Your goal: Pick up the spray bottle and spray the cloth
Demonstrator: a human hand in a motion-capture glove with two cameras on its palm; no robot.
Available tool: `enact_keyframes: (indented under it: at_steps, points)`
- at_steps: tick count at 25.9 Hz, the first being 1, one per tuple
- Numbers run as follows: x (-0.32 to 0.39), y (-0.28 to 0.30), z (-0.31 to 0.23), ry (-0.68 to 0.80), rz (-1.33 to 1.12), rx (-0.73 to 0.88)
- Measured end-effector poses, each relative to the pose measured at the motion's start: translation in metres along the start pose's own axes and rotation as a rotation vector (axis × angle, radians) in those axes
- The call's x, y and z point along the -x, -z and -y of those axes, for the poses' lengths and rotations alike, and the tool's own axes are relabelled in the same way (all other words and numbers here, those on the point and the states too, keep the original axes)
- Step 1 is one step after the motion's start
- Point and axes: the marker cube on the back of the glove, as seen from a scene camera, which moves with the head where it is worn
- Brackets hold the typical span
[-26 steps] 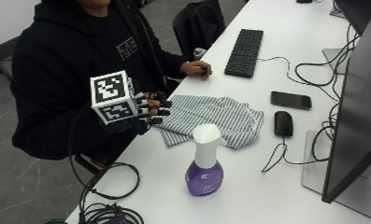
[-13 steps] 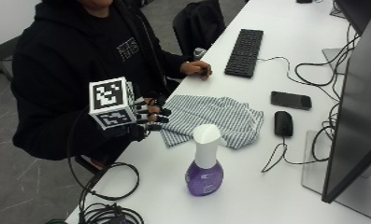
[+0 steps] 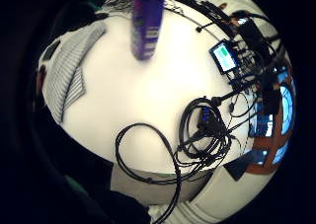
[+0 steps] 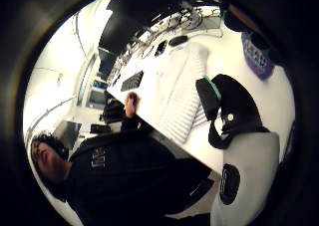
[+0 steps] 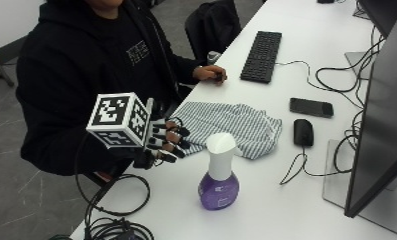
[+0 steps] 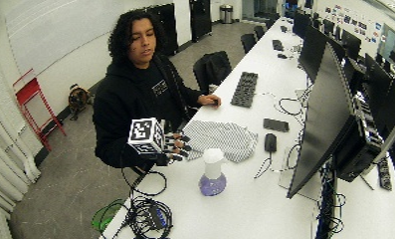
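Grip (image 5: pixel 166 142) hovers empty near spray bottle (image 5: pixel 219 175), apart.

Person (image 5: pixel 85 75) in black hooded sweatshirt, small white square-framed print on chest, long black sleeves to wrists. Right hand (image 5: pixel 165 142) in black glove; finger backs carry pale segments between black bands, fingertips bare beyond them. Thumb-side palm view: black strap loop with small white stud, black block with green edge, white plastic plate bearing black oval patch, all just by palm. Other hand (image 5: pixel 211 75) bare, sleeve cuff ending at wrist
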Motion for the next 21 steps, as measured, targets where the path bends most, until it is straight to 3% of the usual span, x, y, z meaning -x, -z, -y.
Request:
enact_keyframes:
  at_steps: [11,15,21]
  points:
    - [-0.045,0.015,0.056,-0.33,0.083,-0.244]
    - [-0.057,0.02,0.078,-0.345,0.186,-0.284]
    - [-0.067,0.015,0.109,-0.307,0.557,-0.301]
